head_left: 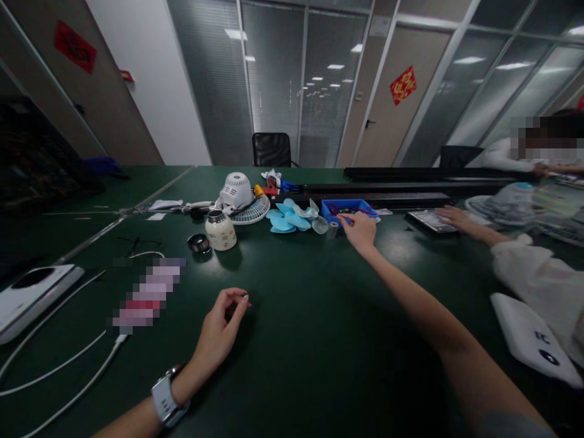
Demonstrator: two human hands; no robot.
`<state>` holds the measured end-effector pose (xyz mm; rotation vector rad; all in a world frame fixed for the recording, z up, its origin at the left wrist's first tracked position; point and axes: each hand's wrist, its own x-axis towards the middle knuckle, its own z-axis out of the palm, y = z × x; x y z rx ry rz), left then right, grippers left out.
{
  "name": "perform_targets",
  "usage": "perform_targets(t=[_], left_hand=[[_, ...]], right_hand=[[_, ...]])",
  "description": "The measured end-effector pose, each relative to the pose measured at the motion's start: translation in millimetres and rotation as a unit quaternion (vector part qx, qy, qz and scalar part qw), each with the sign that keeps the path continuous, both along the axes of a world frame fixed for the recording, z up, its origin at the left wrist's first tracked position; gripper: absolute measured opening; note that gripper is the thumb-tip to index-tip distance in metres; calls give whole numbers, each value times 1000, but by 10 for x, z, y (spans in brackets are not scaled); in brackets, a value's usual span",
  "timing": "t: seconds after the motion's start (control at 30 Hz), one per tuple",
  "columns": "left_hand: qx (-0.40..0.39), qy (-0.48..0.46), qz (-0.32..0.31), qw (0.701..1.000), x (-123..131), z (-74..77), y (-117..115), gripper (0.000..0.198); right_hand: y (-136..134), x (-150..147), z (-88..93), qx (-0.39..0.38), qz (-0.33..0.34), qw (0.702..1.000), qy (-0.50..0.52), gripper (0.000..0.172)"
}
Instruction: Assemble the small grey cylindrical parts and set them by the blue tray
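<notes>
My left hand (223, 325) is held just above the green table, thumb and fingertips pinched together on something small and dark that I cannot make out. A watch with a light blue strap (166, 398) is on that wrist. My right hand (361, 231) reaches to the front edge of a blue tray (349, 204) holding wires and small parts. Its thumb and forefinger are drawn together, and whatever they pinch is too small to name. Beside this hand stands a small grey cylinder (333, 230). Light blue fan blades (287, 217) and clear ones (319, 225) lie left of it.
A white fan housing (236, 191), a cream bottle (221, 231) and a dark cup-like lid (199, 244) stand at the left. White cables (86, 380) cross the table there. At the right, a co-worker's hand (451, 218) rests at a dark tray (429, 222), near a white device (531, 337).
</notes>
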<state>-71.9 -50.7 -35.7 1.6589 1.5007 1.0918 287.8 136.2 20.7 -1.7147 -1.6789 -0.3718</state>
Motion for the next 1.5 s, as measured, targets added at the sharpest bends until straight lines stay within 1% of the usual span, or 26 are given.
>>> perform_targets(t=[0.1, 0.27, 0.47, 0.57, 0.63, 0.67, 0.73, 0.83, 0.9, 0.97, 1.0, 1.07, 1.13, 1.2, 1.27, 1.37, 1.43, 1.5], left_hand=[[1, -1, 1, 1000, -2, -20, 12, 28], [6, -2, -7, 1000, -1, -13, 13, 26], [-3, 17, -9, 1000, -2, 1, -2, 27], [-7, 17, -13, 1000, -6, -4, -5, 28], [-8, 14, -18, 1000, -9, -13, -2, 28], [-8, 13, -21, 1000, -11, -18, 0, 27], [-10, 14, -25, 1000, -14, -28, 2, 28], [-11, 21, -25, 999, -15, -32, 2, 28], [-4, 27, -24, 999, -8, -23, -3, 28], [7, 37, -24, 999, 13, 1, -14, 28], [14, 40, -27, 999, 29, 19, -24, 28], [32, 46, -41, 998, 70, 68, -53, 28], [51, 53, -62, 995, 115, 124, -98, 31], [64, 55, -84, 993, 153, 170, -150, 36], [72, 54, -100, 991, 180, 191, -198, 40], [93, 73, -112, 987, 205, 186, -226, 41], [108, 96, -111, 983, 223, 186, -204, 40], [114, 108, -105, 982, 244, 204, -161, 35]], right_hand=[[107, 51, -68, -2, -19, 998, -52, 38], [174, -12, -188, -18, -17, 998, -55, 32], [184, -14, -220, -30, -12, 998, -46, 34], [134, 112, -321, 8, -25, 999, -32, 35], [97, 255, -427, 30, -36, 999, -4, 44], [84, 334, -480, 25, -34, 999, 19, 50], [71, 478, -564, -26, -20, 996, 84, 56], [55, 596, -606, -107, -10, 982, 156, 48], [-9, 589, -593, -119, -5, 978, 170, 45], [-163, 508, -572, -117, 28, 976, 180, 45], [-278, 437, -562, -118, 59, 974, 186, 45], [-570, 230, -544, -127, 142, 964, 186, 44], [-898, -60, -524, -145, 228, 948, 167, 42], [-1192, -404, -504, -160, 295, 932, 135, 40], [-1402, -750, -494, -170, 364, 908, 118, 40], [-1543, -1152, -511, -162, 441, 874, 124, 37], [-1561, -1309, -534, -150, 464, 864, 127, 34], [-1558, -1387, -551, -143, 473, 861, 124, 34]])
